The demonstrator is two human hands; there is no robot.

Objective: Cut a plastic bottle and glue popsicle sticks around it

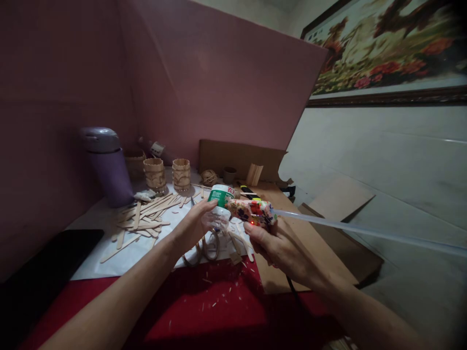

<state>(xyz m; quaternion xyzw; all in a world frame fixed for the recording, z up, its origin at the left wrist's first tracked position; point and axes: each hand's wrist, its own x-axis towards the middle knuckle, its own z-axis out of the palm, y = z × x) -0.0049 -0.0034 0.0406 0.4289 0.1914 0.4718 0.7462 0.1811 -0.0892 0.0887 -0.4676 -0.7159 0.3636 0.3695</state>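
Observation:
My left hand [194, 219] is closed around a clear plastic jar [220, 193] with a green and white label, tilted near the middle of the table. My right hand [279, 243] grips a flower-patterned glue gun [251, 212], its small red light lit. A long translucent glue stick [350, 226] sticks out of the gun's back toward the right. The gun's nozzle end is close to the jar; whether they touch is hard to tell. Below the jar lie looped handles [210, 247], perhaps of scissors, partly hidden.
Loose wooden craft sticks [146, 216] are scattered on white paper [85, 257]. Behind them stand two stick-covered cups [181, 175], a twine ball [209, 177] and a purple bottle [109, 170]. A yellow-black cutter [249, 190] lies near cardboard [302, 253]. Red cloth [189, 311] covers the front.

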